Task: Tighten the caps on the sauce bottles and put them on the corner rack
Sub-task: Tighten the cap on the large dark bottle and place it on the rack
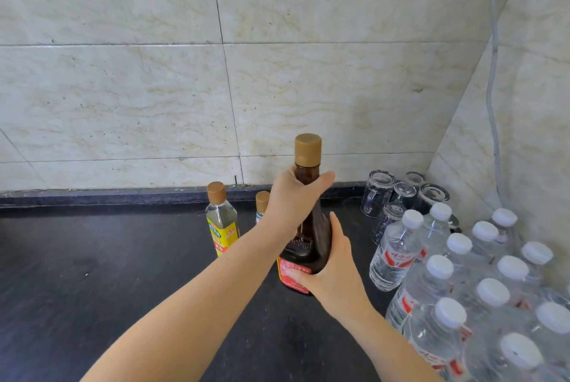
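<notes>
A tall dark brown sauce bottle with a tan cap and a red label stands at the middle of the black counter. My left hand wraps its neck just below the cap. My right hand grips its lower body at the label. Behind it to the left stands a clear bottle with a yellow label and a tan cap. A third small bottle with a tan cap is mostly hidden behind my left hand. No corner rack is in view.
Several upturned glass cups stand in the back right corner. A pack of several white-capped water bottles fills the right side of the black counter. Marble-tiled walls meet at the right, with a grey cable hanging down.
</notes>
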`<state>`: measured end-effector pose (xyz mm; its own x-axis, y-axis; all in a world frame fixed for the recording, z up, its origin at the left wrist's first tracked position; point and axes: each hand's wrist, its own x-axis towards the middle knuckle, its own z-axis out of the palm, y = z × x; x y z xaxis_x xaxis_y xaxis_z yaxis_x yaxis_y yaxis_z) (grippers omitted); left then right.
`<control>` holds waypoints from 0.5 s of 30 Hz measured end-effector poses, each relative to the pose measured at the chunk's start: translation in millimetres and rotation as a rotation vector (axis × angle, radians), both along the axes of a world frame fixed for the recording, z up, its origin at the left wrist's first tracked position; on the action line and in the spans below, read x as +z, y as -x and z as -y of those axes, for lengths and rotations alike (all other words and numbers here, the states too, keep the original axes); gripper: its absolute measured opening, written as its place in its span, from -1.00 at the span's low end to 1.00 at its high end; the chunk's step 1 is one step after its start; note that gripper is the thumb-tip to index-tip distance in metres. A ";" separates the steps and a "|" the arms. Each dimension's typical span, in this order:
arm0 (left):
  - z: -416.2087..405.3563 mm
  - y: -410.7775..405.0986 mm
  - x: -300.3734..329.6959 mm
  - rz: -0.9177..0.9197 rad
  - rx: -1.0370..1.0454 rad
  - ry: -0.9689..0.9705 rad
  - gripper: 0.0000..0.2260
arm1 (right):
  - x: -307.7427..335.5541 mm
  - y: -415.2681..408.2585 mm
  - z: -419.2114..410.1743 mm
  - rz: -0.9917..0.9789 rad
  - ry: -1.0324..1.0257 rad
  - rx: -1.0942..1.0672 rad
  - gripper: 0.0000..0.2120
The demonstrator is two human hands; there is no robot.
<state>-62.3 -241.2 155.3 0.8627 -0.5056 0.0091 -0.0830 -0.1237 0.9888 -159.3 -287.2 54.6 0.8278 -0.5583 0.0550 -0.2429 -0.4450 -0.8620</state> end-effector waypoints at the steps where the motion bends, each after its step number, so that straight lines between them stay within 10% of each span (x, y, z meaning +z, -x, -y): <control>1: -0.7 1.8 4.9 0.002 -0.027 -0.007 -0.80 | 1.1 0.1 1.5 0.036 -0.043 0.021 0.06; 7: -38.2 -1.9 19.9 0.152 -0.198 -0.117 -0.75 | -2.4 -8.4 -5.9 0.160 -0.269 0.156 0.03; 15: -178.9 30.4 -53.9 0.040 0.295 -0.312 -0.79 | -6.2 -7.9 -46.2 0.140 -0.329 0.429 -0.05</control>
<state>-92.6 -62.3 101.4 0.9727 -0.2215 -0.0687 -0.0368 -0.4401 0.8972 -151.4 -241.0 48.3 0.9820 -0.1788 0.0609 0.0281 -0.1805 -0.9832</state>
